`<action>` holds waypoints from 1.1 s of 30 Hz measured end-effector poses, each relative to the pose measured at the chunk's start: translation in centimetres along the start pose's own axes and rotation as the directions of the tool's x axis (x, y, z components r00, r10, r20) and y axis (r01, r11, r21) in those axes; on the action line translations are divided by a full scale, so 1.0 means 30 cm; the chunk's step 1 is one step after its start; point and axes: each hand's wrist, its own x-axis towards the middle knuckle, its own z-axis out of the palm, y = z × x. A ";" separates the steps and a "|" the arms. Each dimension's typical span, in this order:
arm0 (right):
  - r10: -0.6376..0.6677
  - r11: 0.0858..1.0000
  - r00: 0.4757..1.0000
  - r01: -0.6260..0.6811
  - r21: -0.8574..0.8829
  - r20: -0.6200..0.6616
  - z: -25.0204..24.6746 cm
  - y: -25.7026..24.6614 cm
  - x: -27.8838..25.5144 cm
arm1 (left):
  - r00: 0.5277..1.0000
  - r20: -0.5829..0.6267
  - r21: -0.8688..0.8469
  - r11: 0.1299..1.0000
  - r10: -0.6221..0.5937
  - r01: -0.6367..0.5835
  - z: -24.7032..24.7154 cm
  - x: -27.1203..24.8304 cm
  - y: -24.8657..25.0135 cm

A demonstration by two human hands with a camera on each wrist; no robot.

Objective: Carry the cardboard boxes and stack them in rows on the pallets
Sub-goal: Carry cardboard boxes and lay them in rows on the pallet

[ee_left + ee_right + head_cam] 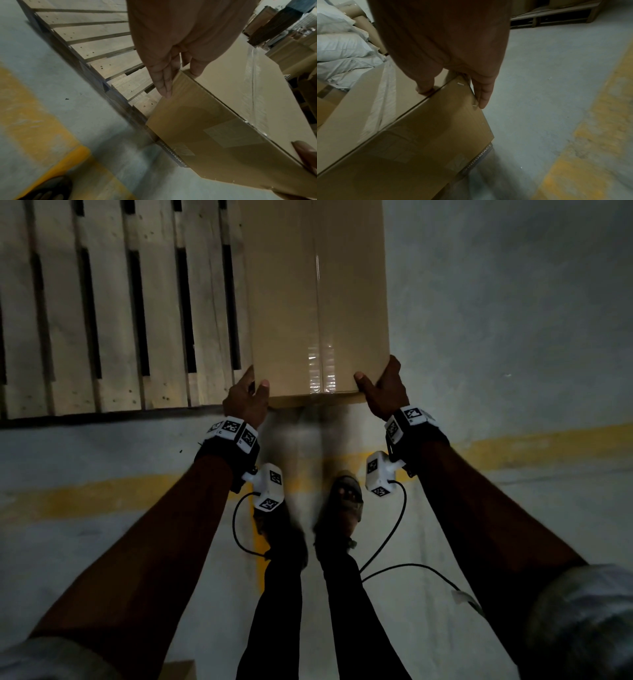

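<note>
Your left hand and right hand clamped one cardboard box over the bare pallet; stacking had barely begun.

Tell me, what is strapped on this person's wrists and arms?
Each bare forearm ends in a black wrist strap carrying white blocks printed with black square-patterned markers. Below the left hand and right hand hangs a white camera pod, each with a thin black cable. Pale rolled sleeves sit above the elbows.

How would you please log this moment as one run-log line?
step: placing box | left hand: holds near-left corner | right hand: holds near-right corner | box: over right edge of pallet
</note>
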 end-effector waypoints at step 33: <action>-0.264 0.947 0.952 0.286 -0.146 0.153 -0.425 -0.646 -0.889 | 0.996 0.088 0.120 0.992 0.030 -0.041 -0.370 -0.986 0.736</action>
